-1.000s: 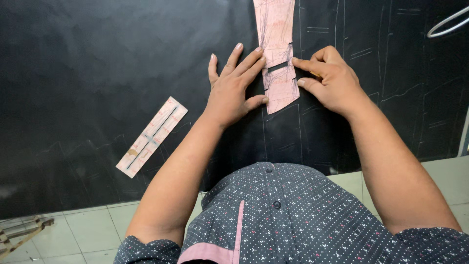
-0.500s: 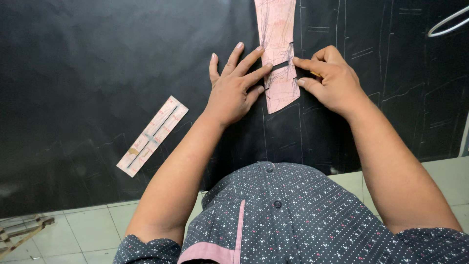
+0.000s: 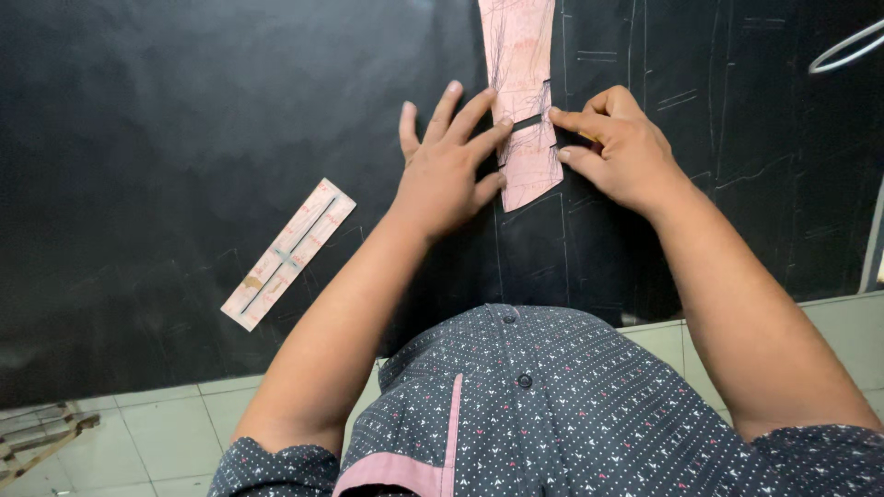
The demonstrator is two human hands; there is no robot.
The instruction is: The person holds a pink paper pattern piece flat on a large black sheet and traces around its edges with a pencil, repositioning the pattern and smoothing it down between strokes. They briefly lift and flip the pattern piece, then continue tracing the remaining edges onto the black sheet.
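Neither grip closes around anything: the left hand (image 3: 448, 175) lies flat and spread, fingertips pressing the left edge of the pink pattern piece (image 3: 525, 101), while the right hand (image 3: 615, 147) is half curled, its forefinger and thumb tips set at the notched right edge; something small and yellowish shows under the curled fingers, too hidden to identify. The pattern piece lies on black cloth (image 3: 184, 138) covering the surface, running from the top of the view down to a pointed end between the two hands. It looks like thin card or stiff paper, light, flat, easily shifted by a nudge and easily creased, so holding it by flat pressure near its edges seems the sound way rather than pinching. A narrow slot crosses it between the hands. The cloth is matt, soft and marked with faint chalk lines. A second pink strip (image 3: 288, 253) with a long central slot lies well apart to the left, untouched. Pale tiled floor (image 3: 166, 433) shows below.
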